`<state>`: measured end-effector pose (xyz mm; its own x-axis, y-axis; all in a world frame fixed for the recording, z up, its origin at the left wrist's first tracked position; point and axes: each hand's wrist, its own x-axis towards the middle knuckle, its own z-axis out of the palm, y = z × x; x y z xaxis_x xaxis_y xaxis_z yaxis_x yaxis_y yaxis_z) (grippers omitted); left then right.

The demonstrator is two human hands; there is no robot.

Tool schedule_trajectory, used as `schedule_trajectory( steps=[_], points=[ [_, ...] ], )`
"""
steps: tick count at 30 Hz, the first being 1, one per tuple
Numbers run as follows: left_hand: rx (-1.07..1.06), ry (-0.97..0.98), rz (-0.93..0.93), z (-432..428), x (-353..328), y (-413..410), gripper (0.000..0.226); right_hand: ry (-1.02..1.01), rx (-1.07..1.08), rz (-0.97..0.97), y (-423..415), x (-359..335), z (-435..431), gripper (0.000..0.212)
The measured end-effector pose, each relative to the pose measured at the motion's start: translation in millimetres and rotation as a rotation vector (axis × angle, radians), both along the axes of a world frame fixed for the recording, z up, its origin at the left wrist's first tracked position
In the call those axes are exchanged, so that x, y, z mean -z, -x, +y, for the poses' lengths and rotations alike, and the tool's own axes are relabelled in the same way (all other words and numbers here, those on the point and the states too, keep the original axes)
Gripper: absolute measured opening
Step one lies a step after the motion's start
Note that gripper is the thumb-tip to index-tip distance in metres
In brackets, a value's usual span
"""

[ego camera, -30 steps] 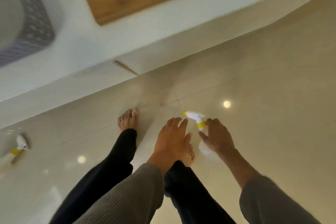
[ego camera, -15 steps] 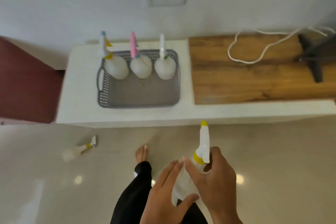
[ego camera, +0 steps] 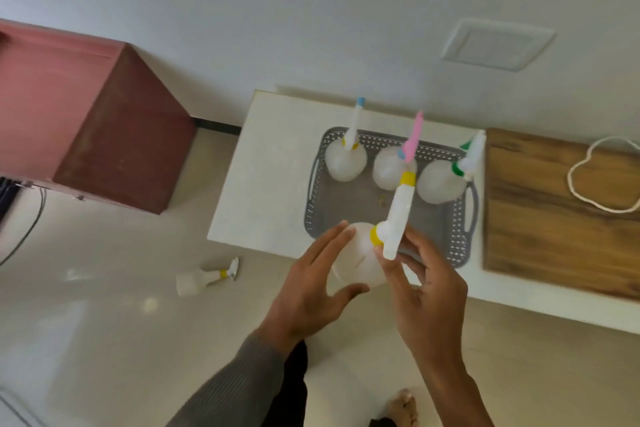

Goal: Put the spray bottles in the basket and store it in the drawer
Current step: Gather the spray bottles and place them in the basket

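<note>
Yellow-collared bottle (ego camera: 356, 253) above basket's (ego camera: 462, 218) near rim; left hand (ego camera: 308, 291) cups it, fingers straight; right hand (ego camera: 429, 291) seemingly pinches its trigger.

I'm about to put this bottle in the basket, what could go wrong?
1. The white spray bottle with the yellow collar sits between your left hand and right hand with fingers mostly straight; its round body might slip.
2. Its trigger head points toward the pink-trigger bottle standing in the grey perforated plastic basket; lowering it could knock that one over.
3. Another yellow-collared bottle lies on the floor; it could be stepped on or forgotten.
</note>
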<state>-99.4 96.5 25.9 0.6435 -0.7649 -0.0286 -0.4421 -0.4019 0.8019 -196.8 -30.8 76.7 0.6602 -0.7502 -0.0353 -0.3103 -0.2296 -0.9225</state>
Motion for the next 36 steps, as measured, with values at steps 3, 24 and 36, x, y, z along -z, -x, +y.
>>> schedule_trajectory(
  steps=[3, 24, 36],
  points=[
    [0.079, -0.042, 0.050, -1.7, 17.1, -39.7, 0.082, -0.018, 0.043, 0.045, -36.7, 7.7, 6.1, 0.035],
    [-0.041, -0.256, 0.066, -38.7, 97.8, -83.7, 0.064, 0.099, -0.044, 0.258, -101.5, 92.9, -1.5, 0.031],
    [-0.076, -0.272, -0.004, -38.9, 98.6, -74.2, 0.071, 0.076, -0.060, 0.247, -93.8, 94.3, -2.3, 0.048]
  ],
)
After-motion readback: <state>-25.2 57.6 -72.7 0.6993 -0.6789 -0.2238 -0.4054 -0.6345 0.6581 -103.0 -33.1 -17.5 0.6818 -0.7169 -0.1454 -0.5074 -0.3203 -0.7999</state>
